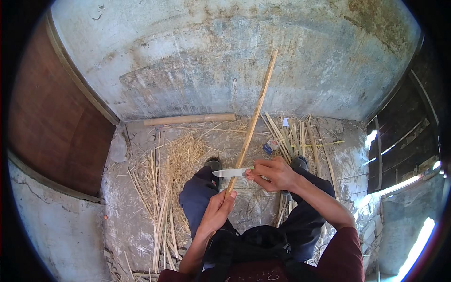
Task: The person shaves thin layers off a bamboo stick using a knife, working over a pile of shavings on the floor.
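A long, narrow bamboo strip (257, 113) slants up and away from my lap, its far end standing out in front of the wall. My left hand (218, 211) is closed around its near end, the thumb lying along it. In my right hand (275, 174) is a knife (229, 173) with a broad, pale metal blade. The blade points left and lies across the strip, just above my left hand. My right fingers wrap the handle, which is mostly hidden; a bit of green shows near it.
Pale shavings (185, 152) are heaped on the floor left of my feet, beside several split bamboo strips (162, 221). More strips (300, 136) lie at the right. A bamboo pole (190, 119) rests along the stained wall (225, 70). A brown door panel (61, 113) stands at the left.
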Tool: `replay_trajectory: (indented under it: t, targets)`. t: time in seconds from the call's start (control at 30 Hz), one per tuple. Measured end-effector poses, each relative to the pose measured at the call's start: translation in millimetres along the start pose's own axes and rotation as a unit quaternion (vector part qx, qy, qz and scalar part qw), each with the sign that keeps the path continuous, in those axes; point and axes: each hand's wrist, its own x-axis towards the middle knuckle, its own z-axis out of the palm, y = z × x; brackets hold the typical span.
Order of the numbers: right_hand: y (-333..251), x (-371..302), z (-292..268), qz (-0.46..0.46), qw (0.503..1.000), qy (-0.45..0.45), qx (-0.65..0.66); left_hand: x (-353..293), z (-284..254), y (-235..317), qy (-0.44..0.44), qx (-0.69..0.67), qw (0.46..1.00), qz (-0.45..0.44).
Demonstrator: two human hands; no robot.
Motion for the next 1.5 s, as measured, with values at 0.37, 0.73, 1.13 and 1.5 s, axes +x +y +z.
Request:
replay_trajectory:
  t: [0.37, 0.73, 1.13, 1.5]
  targets:
    - [29.4, 1.2, -24.5, 0.072, 0.995, 0.055, -0.048, -9.6, -6.3, -2.3, 0.020, -0.006, 1.000, -0.007]
    - [43.3, 10.6, -41.5, 0.100, 0.987, 0.108, -0.065, -20.9, -12.6, -6.7, -0.001, -0.018, 1.000, 0.002]
    - [44.2, 10.1, -45.8, 0.068, 0.992, 0.106, -0.022, -26.6, -7.7, -2.0, 0.000, 0.076, 0.996, 0.052]
    - [73.6, 6.7, -58.7, 0.102, 0.990, 0.090, -0.049, -24.5, -22.6, -24.5, -0.023, 0.032, 0.999, -0.005]
